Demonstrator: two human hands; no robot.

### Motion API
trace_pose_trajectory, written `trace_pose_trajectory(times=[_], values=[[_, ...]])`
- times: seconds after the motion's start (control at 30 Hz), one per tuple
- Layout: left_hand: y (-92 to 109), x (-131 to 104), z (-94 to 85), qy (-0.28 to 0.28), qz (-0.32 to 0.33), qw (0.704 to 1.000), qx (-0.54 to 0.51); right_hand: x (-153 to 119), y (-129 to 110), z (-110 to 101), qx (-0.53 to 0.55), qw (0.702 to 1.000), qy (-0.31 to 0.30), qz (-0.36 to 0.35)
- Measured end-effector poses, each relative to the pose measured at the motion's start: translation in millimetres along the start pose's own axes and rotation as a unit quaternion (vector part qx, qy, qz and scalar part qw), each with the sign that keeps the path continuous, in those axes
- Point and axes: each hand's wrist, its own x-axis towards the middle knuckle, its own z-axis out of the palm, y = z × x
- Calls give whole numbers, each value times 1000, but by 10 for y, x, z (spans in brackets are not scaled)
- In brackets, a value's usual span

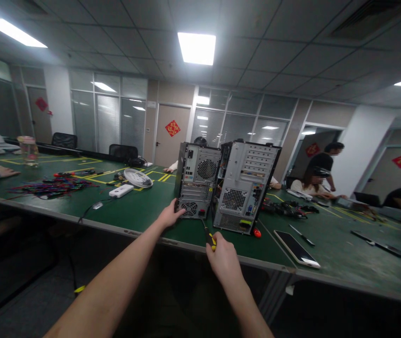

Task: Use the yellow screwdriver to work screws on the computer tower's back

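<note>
Two computer towers stand upright side by side on the green table point(144, 203), backs facing me. My left hand point(170, 214) rests against the lower left edge of the left tower point(197, 180), thumb on its back panel and the other fingers partly hidden along its side. My right hand point(221, 253) is closed round a black and yellow screwdriver point(208, 237). The screwdriver's shaft points up to the lower right corner of the left tower's back; whether its tip touches a screw is too small to tell. The right tower point(244, 188) stands just right of it.
Right of the towers lie a phone point(297, 249), a thin tool point(302, 235) and dark cables point(290, 209). To the left are a bundle of coloured wires point(54, 186), a white power strip point(120, 190) and a round white fan cover point(138, 178). Other people are around the table.
</note>
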Motion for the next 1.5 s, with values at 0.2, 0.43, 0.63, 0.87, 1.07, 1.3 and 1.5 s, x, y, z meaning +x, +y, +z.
trace_pose_trajectory(times=[0.2, 0.43, 0.63, 0.87, 1.07, 1.3, 1.5], values=[[-9, 5, -1, -1, -3, 1000, -5, 11, 8, 42, 53, 998, -28, 17], [24, -14, -9, 0, 1, 1000, -4, 33, 21, -70, 117, 991, -61, 21], [81, -43, -42, -8, -12, 1000, 5, 73, 123, -107, 72, 996, -31, 35], [92, -52, -59, -8, -12, 1000, -3, 88, 207, -35, 2, 1000, -12, 22], [122, -64, -67, -9, -21, 1000, -5, 87, 215, -9, -18, 999, -29, 8], [119, -72, -64, -6, -19, 1000, -5, 90, 213, -23, -33, 999, -34, 9], [105, -64, -51, 0, -13, 1000, -2, 81, 209, -5, -39, 998, -41, 1]])
